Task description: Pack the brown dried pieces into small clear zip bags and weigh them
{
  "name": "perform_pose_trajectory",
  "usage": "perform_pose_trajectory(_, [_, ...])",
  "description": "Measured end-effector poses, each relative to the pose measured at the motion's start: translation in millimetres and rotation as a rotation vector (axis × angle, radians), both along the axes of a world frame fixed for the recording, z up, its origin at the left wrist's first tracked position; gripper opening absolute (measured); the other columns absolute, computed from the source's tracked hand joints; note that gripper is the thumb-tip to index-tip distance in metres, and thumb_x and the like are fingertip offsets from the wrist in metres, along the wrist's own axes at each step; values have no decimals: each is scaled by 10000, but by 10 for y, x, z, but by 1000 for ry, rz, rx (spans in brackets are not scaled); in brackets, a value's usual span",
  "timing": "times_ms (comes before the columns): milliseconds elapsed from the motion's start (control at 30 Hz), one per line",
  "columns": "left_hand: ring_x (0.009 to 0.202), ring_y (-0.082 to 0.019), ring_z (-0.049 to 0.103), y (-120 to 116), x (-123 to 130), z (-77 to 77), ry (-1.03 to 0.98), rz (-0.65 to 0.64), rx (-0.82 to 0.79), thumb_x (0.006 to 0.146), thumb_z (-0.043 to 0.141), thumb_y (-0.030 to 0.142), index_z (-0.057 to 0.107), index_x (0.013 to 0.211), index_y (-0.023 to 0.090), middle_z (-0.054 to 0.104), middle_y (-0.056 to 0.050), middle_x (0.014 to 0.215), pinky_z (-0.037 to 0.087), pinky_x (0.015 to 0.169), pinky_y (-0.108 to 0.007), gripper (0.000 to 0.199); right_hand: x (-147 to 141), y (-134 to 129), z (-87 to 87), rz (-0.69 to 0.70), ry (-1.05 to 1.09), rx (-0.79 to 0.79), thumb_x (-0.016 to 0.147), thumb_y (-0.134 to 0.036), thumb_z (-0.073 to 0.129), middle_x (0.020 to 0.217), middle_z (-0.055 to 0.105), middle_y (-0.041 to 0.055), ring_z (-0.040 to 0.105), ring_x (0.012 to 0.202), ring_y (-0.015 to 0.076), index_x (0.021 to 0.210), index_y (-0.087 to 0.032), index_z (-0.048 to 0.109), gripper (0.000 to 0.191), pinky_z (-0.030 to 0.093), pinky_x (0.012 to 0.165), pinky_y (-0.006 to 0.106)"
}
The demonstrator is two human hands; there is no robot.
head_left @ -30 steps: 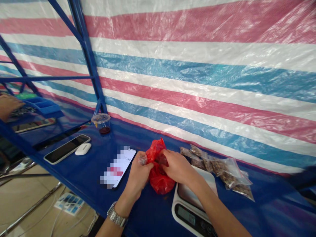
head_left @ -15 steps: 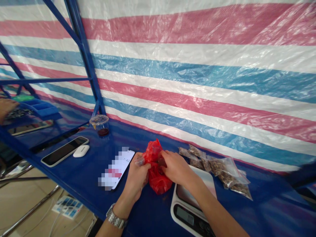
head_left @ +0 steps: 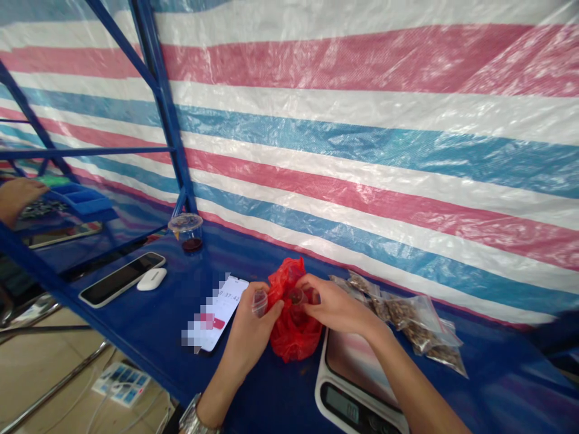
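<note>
Red plastic bag point(head_left: 294, 337), crumpled, bunched up at its mouth

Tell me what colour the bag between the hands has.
The bag is bright red, with no pattern; it shows best in the head view.

crumpled red plastic bag point(head_left: 294, 337), small clear cup point(head_left: 259, 303) just beside it

Plastic bag point(head_left: 294, 337) on worktop point(head_left: 497, 367), between left hand point(head_left: 253, 328) and right hand point(head_left: 337, 307). Phone point(head_left: 217, 313) just left of bag; second phone point(head_left: 121, 279) further left, earbud case point(head_left: 151, 279) just beside it. Lidded cup point(head_left: 186, 232) behind them, at tarpaulin wall point(head_left: 362, 150). Kitchen scale point(head_left: 350, 377) right of bag, at worktop's front edge; zip bags point(head_left: 418, 319) behind scale.
</note>
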State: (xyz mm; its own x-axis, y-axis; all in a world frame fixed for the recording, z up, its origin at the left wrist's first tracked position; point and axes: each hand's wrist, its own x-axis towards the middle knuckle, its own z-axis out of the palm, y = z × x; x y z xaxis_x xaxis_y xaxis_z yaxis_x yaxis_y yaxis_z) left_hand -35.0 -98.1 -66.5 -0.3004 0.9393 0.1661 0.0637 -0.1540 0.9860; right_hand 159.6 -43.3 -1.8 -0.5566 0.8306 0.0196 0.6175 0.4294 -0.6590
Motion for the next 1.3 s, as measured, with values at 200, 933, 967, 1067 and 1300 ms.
perform_pose_trajectory(200, [868, -211, 570, -202, -90, 169, 111, 254, 88, 843, 758, 441, 632, 1077, 248, 574, -23, 980, 510, 808, -327, 328, 123, -7, 196, 36, 143, 31, 906, -190, 624, 1097, 739, 30, 641, 846, 169, 1154, -218, 671, 254, 504, 793, 308])
perform_pose_trajectory(933, [709, -151, 537, 819, 780, 108, 30, -481, 210, 888, 705, 451, 538, 911, 213, 590, 35, 787, 398, 654, -259, 292, 358, -123, 116, -341, 306, 411, 971, -294, 574, 1246, 638, 100, 646, 1142, 237, 1289, -240, 653, 331, 568, 974, 398])
perform_pose_trajectory(967, [741, -162, 568, 815, 792, 80, 27, -511, 212, 890, 708, 418, 548, 937, 213, 622, 20, 825, 418, 672, -263, 264, 357, -155, 77, -347, 287, 423, 981, -282, 560, 1258, 625, 102, 638, 1167, 237, 1298, -247, 655, 332, 563, 998, 399])
perform_pose_trajectory(1067, [891, -204, 646, 762, 802, -1, 20, -570, 237, 900, 672, 272, 569, 1023, 214, 693, -36, 978, 473, 766, -291, 171, 328, -260, -5, -325, 192, 456, 1003, -228, 516, 1321, 594, 95, 598, 1268, 234, 1345, -280, 649, 371, 496, 1119, 411])
perform_pose_trajectory(1300, [1010, -258, 659, 681, 748, -14, 63, -599, 275, 889, 634, 189, 575, 1125, 207, 706, -86, 1084, 500, 834, -340, 244, 271, -357, -99, -326, 70, 528, 1030, -198, 482, 1416, 627, 82, 579, 1350, 252, 1401, -300, 596, 401, 468, 1165, 447])
